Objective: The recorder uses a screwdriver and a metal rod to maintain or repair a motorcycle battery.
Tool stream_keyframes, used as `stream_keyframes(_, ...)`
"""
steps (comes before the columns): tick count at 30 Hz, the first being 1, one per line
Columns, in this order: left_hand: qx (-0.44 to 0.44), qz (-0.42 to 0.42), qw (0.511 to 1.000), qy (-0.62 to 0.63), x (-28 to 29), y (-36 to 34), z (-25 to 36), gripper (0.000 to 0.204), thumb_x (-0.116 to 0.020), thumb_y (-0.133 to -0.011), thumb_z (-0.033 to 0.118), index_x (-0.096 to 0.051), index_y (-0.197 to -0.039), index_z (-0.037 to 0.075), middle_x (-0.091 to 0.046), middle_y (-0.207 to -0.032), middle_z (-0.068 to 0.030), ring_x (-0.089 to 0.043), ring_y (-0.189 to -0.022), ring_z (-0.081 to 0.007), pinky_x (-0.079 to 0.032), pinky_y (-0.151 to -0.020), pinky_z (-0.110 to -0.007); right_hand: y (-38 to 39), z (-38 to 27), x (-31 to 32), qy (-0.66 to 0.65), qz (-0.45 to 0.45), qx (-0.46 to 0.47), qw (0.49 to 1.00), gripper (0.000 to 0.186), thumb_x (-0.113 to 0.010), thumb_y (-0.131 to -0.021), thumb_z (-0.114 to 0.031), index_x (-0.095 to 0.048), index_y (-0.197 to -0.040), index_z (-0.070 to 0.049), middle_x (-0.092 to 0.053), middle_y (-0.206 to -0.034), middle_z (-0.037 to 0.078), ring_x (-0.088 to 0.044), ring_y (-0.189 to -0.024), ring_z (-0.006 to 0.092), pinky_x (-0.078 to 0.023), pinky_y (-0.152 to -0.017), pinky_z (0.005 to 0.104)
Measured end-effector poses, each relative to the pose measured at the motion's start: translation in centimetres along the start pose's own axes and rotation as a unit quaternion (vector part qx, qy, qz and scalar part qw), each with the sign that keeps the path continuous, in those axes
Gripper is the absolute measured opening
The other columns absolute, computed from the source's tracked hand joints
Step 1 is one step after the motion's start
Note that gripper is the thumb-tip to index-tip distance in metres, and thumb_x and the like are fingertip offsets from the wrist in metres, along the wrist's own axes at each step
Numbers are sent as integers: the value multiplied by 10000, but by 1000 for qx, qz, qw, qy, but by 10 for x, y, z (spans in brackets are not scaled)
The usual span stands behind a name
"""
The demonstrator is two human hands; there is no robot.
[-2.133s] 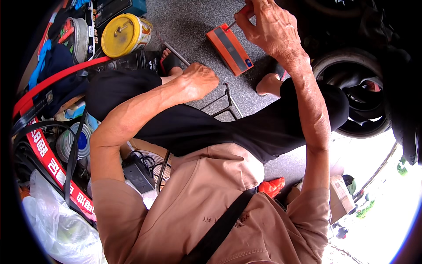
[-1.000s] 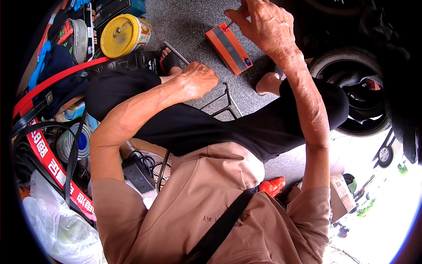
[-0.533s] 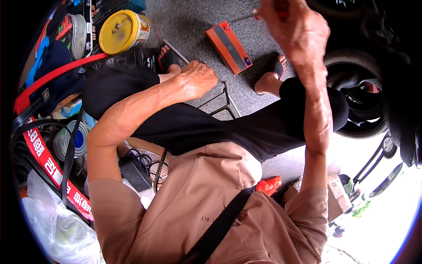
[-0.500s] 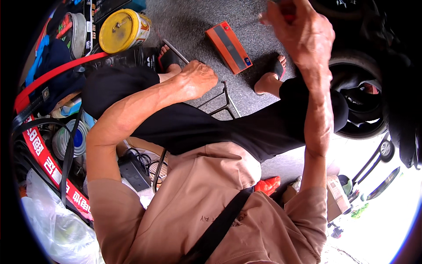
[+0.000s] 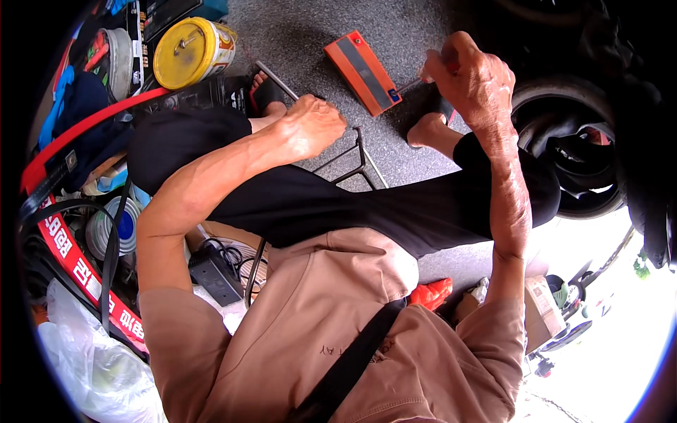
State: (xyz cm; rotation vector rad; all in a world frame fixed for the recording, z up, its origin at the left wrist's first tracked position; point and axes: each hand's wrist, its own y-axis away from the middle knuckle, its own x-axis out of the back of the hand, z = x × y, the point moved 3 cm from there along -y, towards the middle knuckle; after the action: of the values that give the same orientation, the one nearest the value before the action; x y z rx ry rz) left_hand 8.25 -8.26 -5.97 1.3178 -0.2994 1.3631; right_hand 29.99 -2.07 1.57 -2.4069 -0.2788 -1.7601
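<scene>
My left hand [image 5: 314, 125] is closed around a grey metal rod [image 5: 276, 80], which sticks out toward the far left. On the floor between my feet lies an orange battery-like block [image 5: 363, 74] with a dark grey stripe, a small fitting at its far end and a blue one at its near right corner. Right of it, my right hand [image 5: 476, 81] grips a screwdriver [image 5: 412, 86]; bits of red show between the fingers, and most of the handle is hidden. Its thin shaft points left, the tip at or just over the blue fitting. Contact cannot be made out.
A yellow-lidded bucket [image 5: 185, 53] stands far left, near a red strap [image 5: 99, 127]. Below my knees shows a thin metal stool frame [image 5: 361, 166]. Wheels with tyres [image 5: 564, 151] crowd the right. A black box with cables [image 5: 215, 273] and a plastic bag [image 5: 99, 359] lie left.
My right hand has come down and nearer from the top edge, bringing the screwdriver's tip to the block's blue fitting. My left hand has stayed nearly still on the rod.
</scene>
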Motion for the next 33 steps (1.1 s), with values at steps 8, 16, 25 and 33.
stream_keyframes(8, 6, -1, 1000, -4, -3, -1, -2, 209, -574, -797, 19, -647, -980, -50, -676, -877, -199, -705, -843, -327, -560, -753, -409, -7, 14, 0, 18, -26, -47, 998, 290, -663, -890, -363, -645, -926, -76, -735, -796, 72, -724, -738, 252, -559, -693, 363)
stream_keyframes(16, 3, 9, 1000, -3, 1, 2, 0, 197, -609, -771, 22, -650, -953, -42, -678, -865, -202, -710, -831, -325, -565, -719, -404, -8, 18, 12, -83, -95, -35, 991, 243, -697, -878, -240, -602, -1033, -79, -730, -852, 70, -712, -781, 230, -553, -740, 347)
stream_keyframes(25, 3, 15, 1000, -7, 3, 2, 0, 202, -605, -781, 25, -646, -967, -40, -675, -862, -199, -710, -827, -320, -563, -740, -399, 19, -21, 9, -49, -63, 131, 988, 223, -689, -840, -90, -555, -1014, -52, -630, -948, 111, -694, -756, 301, -567, -677, 403)
stream_keyframes(33, 4, 14, 1000, -8, -2, 1, -2, 201, -578, -804, 37, -641, -973, -51, -670, -858, -202, -706, -825, -325, -559, -756, -406, 21, -21, 5, 75, -77, 100, 989, 273, -773, -817, -251, -568, -897, -89, -662, -778, 57, -700, -663, 227, -524, -546, 343)
